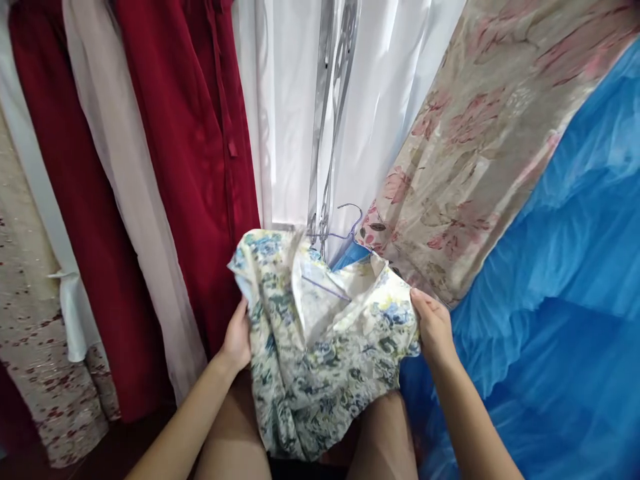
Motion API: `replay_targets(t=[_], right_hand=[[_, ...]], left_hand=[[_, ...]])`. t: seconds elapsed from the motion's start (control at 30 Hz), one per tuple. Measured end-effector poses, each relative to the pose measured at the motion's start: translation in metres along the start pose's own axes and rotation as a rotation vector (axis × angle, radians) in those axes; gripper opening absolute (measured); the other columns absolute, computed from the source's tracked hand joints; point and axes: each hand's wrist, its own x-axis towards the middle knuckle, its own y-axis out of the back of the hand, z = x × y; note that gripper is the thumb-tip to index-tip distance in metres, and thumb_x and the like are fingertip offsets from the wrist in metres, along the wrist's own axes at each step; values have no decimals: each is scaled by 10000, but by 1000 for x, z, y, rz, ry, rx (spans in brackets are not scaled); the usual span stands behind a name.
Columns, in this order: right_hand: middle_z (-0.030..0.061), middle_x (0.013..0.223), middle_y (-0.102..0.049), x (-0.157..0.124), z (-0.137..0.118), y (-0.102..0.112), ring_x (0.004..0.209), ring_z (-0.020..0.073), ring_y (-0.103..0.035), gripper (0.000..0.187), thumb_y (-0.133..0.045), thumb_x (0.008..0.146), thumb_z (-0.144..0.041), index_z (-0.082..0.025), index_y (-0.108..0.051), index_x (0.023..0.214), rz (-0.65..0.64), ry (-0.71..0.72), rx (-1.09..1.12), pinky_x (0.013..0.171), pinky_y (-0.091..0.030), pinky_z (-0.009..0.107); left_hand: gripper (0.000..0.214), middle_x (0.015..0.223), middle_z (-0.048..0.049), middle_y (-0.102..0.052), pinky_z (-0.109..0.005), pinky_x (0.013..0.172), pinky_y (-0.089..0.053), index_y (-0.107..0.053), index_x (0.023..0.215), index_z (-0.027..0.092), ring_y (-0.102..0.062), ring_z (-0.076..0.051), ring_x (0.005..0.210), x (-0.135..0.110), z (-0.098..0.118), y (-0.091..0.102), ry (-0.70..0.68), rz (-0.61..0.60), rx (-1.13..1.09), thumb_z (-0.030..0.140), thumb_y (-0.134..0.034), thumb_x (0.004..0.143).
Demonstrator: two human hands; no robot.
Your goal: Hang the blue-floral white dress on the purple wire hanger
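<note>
A cream garment with a blue and green flower print (320, 347) hangs between my two hands, low in the middle of the view. A thin purple wire hanger (345, 223) pokes out of its neck opening. My left hand (236, 337) grips the garment's left edge with fingers tucked behind the cloth. My right hand (433, 325) pinches the right shoulder, thumb on top. The lower part of the garment drapes over my knees.
Hanging clothes fill the view: dark red dresses (195, 167), a pale pink one (125, 187), white sheer fabric (285, 113), a beige dress with pink flowers (480, 140) and a blue tulle skirt (570, 293). Silver ribbons (327, 120) hang in the middle.
</note>
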Motion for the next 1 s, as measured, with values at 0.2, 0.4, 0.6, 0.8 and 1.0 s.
replay_targets(t=[0.2,0.4,0.6,0.8,1.0], right_hand=[[14,555,-633,35,-15,-26,513,184,-555,387,-787,721,-574,-196,-704,708,-119,49,-146,459,-403,274],[88,868,-735,17,-6,2,763,248,-653,451,-707,800,-584,-159,-740,947,-159,55,-377,663,-507,335],[109,1133,-660,-91,74,-7,1057,280,-599,386,-617,897,-533,-215,-642,1114,265,244,-498,891,-464,381],[4,733,-562,-151,119,-80,706,176,-533,369,-456,1011,-495,-213,-576,806,-471,-185,-219,686,-426,290],[-27,573,-513,-143,116,-80,544,121,-433,371,-551,938,-459,-197,-519,676,-441,-242,-120,563,-332,255]], left_hand=[[707,1175,-144,-740,-472,1107,-447,-691,1181,125,-623,-367,1232,-20,-46,27,-44,200,155,557,-859,647],[548,1164,-143,-748,-458,1096,-464,-731,1075,141,-637,-361,1220,-61,-89,34,18,354,307,429,-880,632],[432,1145,-107,-760,-458,1090,-477,-751,1019,187,-646,-356,1213,-90,-113,22,-1,334,371,472,-828,703],[498,1194,-110,-743,-441,1045,-519,-748,1114,192,-656,-356,1197,-99,-110,3,24,212,355,469,-832,709],[520,1169,-145,-735,-455,962,-553,-710,1116,166,-681,-360,1125,-101,-110,21,-32,331,418,484,-810,716]])
